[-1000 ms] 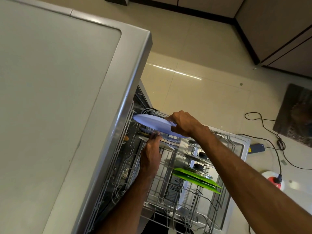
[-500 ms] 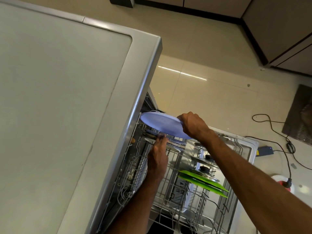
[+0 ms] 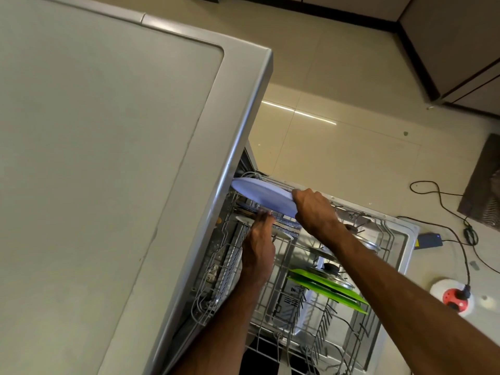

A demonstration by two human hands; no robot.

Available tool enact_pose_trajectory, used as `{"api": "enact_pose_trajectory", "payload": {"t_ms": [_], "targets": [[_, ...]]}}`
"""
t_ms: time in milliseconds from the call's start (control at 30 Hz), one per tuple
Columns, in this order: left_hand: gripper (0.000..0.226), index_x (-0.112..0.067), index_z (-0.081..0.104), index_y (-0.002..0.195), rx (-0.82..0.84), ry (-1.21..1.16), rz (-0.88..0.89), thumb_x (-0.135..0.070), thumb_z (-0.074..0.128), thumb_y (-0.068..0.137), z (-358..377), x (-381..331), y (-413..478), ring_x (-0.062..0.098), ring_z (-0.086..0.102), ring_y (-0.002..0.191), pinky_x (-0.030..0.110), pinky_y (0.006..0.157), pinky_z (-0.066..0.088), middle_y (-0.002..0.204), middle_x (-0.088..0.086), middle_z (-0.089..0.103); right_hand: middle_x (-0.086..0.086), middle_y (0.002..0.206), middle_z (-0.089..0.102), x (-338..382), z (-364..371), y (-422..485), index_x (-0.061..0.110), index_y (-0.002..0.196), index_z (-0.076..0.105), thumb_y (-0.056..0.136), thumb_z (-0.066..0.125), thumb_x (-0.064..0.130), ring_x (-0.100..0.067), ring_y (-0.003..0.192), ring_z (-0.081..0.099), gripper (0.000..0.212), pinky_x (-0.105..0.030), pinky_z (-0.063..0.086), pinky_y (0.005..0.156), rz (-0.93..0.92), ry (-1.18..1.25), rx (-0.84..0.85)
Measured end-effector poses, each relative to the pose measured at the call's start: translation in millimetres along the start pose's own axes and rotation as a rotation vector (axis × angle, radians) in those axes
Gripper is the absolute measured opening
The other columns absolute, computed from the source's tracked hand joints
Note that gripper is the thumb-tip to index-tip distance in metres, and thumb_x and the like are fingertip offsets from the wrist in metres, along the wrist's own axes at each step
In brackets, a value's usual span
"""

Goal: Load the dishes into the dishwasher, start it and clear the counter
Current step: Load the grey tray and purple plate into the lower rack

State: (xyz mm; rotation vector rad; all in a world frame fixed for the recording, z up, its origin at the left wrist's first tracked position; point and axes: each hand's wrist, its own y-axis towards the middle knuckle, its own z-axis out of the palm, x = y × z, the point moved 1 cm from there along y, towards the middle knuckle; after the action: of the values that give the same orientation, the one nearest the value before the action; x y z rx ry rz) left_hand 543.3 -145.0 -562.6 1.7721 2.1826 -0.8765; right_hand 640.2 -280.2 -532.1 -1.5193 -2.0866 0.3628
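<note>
My right hand grips the near rim of a pale blue plate and holds it flat over the far end of the pulled-out dishwasher rack. Just below, my left hand reaches into the rack, its fingertips touching the edges of dark plates standing there; a white dish sits under its fingers. Whether it grips anything is hidden. Two green boards and a pot lid with a black knob stand in the rack's right half.
The grey counter top overhangs the dishwasher and fills the left. The open dishwasher door lies beyond the rack. On the tiled floor at right lie a blue box, black cables and a red-and-white socket. Dark cabinets stand behind.
The plate in my right hand stays over the rack's far end, barely shifted. My left hand remains among the standing plates. The camera view has drifted so everything sits further right.
</note>
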Motion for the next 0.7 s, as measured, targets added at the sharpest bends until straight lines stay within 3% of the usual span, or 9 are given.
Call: {"api": "enact_pose_trajectory", "payload": {"t_ms": [133, 200, 267, 300, 400, 467, 533, 633, 700], "targets": [[0.04, -0.01, 0.063, 0.126, 0.018, -0.002, -0.01, 0.009, 0.057, 0.092, -4, -3, -1, 0.023, 0.066, 0.118, 0.027, 0.093, 0.053, 0.135, 0.011, 0.064, -0.02, 0.115, 0.06, 16, 8, 9, 0.003, 0.121, 0.053, 0.096, 0.053, 0.003, -0.036, 0.099, 0.058, 0.025, -0.042, 0.039, 0.078, -0.105, -0.048, -0.011], [0.041, -0.011, 0.062, 0.129, 0.021, -0.01, -0.016, 0.007, 0.059, 0.092, -3, -2, -1, 0.023, 0.067, 0.115, 0.027, 0.09, 0.055, 0.135, 0.011, 0.063, -0.015, 0.117, 0.06, 17, 20, 8, 0.006, 0.122, 0.051, 0.1, 0.051, 0.008, -0.03, 0.097, 0.059, 0.022, -0.039, 0.047, 0.084, -0.089, -0.097, 0.09], [0.041, -0.012, 0.06, 0.131, 0.037, -0.016, -0.022, 0.004, 0.061, 0.093, -2, -2, -1, 0.023, 0.068, 0.112, 0.027, 0.088, 0.056, 0.133, 0.012, 0.064, -0.011, 0.114, 0.061, 17, 35, 3, 0.009, 0.12, 0.051, 0.1, 0.052, 0.01, -0.024, 0.091, 0.058, 0.02, -0.033, 0.048, 0.079, -0.078, -0.127, 0.126], [0.04, -0.012, 0.06, 0.131, 0.036, -0.019, -0.026, 0.003, 0.061, 0.094, -2, -2, 0, 0.023, 0.069, 0.111, 0.027, 0.088, 0.057, 0.132, 0.012, 0.065, -0.012, 0.106, 0.063, 16, 42, 2, 0.008, 0.114, 0.055, 0.095, 0.061, 0.008, -0.024, 0.083, 0.058, 0.02, -0.031, 0.045, 0.07, -0.093, -0.134, 0.086], [0.04, -0.011, 0.061, 0.131, 0.025, -0.018, -0.032, 0.004, 0.061, 0.093, -1, -2, 2, 0.023, 0.07, 0.107, 0.025, 0.086, 0.057, 0.131, 0.013, 0.065, -0.013, 0.068, 0.06, 4, 43, 6, 0.005, 0.082, 0.063, 0.052, 0.091, -0.001, -0.027, 0.049, 0.055, 0.041, -0.027, 0.03, 0.047, -0.144, -0.133, -0.008], [0.042, -0.011, 0.06, 0.131, 0.032, -0.006, -0.026, 0.004, 0.062, 0.092, -1, -4, 2, 0.022, 0.069, 0.108, 0.02, 0.087, 0.053, 0.131, 0.013, 0.065, -0.019, 0.094, 0.065, -5, 39, 9, 0.002, 0.105, 0.061, 0.078, 0.076, 0.004, -0.033, 0.076, 0.064, 0.03, -0.033, 0.036, 0.06, -0.117, -0.113, 0.044], [0.043, -0.012, 0.06, 0.132, 0.024, -0.019, -0.02, 0.003, 0.063, 0.093, -2, -3, 3, 0.02, 0.068, 0.112, 0.013, 0.087, 0.044, 0.132, 0.011, 0.065, -0.016, 0.118, 0.06, -8, 48, 11, 0.005, 0.125, 0.052, 0.096, 0.054, 0.009, -0.031, 0.102, 0.061, 0.029, -0.035, 0.037, 0.075, -0.073, -0.057, 0.122], [0.046, -0.015, 0.06, 0.133, 0.021, 0.008, -0.013, 0.002, 0.066, 0.091, 1, 4, 4, 0.02, 0.063, 0.119, 0.013, 0.095, 0.036, 0.133, 0.008, 0.064, -0.015, 0.118, 0.06, -9, 58, 4, 0.006, 0.123, 0.053, 0.093, 0.057, 0.009, -0.034, 0.104, 0.06, 0.031, -0.039, 0.044, 0.083, -0.022, 0.011, 0.135], [0.051, -0.014, 0.059, 0.136, 0.03, 0.032, 0.007, 0.005, 0.066, 0.088, 4, 9, 3, 0.023, 0.059, 0.125, 0.024, 0.107, 0.039, 0.137, 0.01, 0.062, -0.019, 0.116, 0.062, -13, 64, 2, 0.004, 0.122, 0.058, 0.087, 0.062, 0.007, -0.039, 0.102, 0.06, 0.035, -0.044, 0.048, 0.083, 0.019, 0.113, 0.087]]}}
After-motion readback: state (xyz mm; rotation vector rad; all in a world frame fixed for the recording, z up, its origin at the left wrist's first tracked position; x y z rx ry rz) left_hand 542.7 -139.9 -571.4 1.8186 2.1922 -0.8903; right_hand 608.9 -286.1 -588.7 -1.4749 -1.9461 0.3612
